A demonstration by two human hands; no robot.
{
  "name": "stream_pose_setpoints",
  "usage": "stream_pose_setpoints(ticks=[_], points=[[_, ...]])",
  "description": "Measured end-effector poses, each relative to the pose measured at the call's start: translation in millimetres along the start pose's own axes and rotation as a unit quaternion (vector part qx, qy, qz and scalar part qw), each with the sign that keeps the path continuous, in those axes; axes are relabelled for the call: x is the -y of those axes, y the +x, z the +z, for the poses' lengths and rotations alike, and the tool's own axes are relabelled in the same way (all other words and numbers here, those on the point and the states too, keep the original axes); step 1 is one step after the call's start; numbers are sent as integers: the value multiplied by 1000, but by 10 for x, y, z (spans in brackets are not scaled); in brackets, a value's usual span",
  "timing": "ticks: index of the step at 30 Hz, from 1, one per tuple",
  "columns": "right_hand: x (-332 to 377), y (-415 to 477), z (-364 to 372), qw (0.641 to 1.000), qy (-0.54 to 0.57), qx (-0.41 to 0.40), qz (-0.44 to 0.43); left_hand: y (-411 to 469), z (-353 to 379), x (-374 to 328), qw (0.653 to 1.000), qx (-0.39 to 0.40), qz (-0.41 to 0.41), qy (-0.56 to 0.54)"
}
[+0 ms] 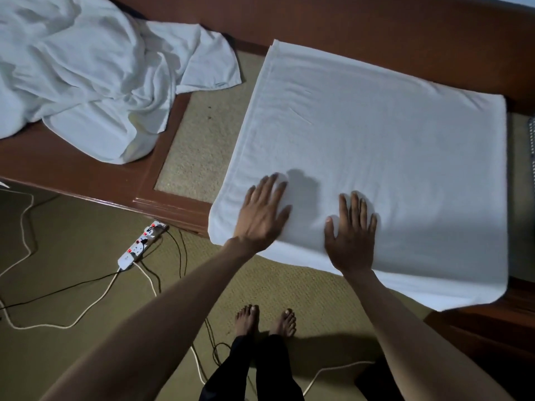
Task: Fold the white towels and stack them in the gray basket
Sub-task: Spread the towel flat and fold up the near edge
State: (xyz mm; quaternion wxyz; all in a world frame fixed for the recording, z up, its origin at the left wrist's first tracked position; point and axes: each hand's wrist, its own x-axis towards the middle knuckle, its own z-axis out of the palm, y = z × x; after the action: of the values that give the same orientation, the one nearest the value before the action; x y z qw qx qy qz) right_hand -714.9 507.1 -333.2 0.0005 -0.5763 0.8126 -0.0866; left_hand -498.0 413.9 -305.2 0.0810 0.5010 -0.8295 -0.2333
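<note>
The large white terry towel point(376, 154) lay partly folded on the brown wooden table point(72, 166), my left hand point(262, 212) and right hand point(351, 235) pressing its near edge, fingers point(354, 205) spread flat. A crumpled heap of white towels point(81, 68) at far left awaited folding; no basket clearly showed. Olive carpet point(72, 241) below held a white power strip point(142, 244).

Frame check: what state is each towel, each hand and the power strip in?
flat towel: spread smooth on the wooden surface, near edge overhanging.
towel pile: crumpled, unfolded.
left hand: open, palm pressing the flat towel.
right hand: open, palm pressing the flat towel.
power strip: red switch lights on, plugs inserted.
</note>
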Motion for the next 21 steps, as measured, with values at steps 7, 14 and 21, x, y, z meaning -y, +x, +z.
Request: stream_pose_setpoints(ticks=[7, 14, 21], points=[[19, 23, -11, 1000, 1, 1, -8, -201, -38, 605, 991, 16, 42, 127], [15, 25, -3, 1000, -8, 10, -9, -382, -253, 773, 992, 17, -41, 121], [8, 29, 19, 999, 21, 45, -13, 194, 130, -532, 994, 23, -15, -108]])
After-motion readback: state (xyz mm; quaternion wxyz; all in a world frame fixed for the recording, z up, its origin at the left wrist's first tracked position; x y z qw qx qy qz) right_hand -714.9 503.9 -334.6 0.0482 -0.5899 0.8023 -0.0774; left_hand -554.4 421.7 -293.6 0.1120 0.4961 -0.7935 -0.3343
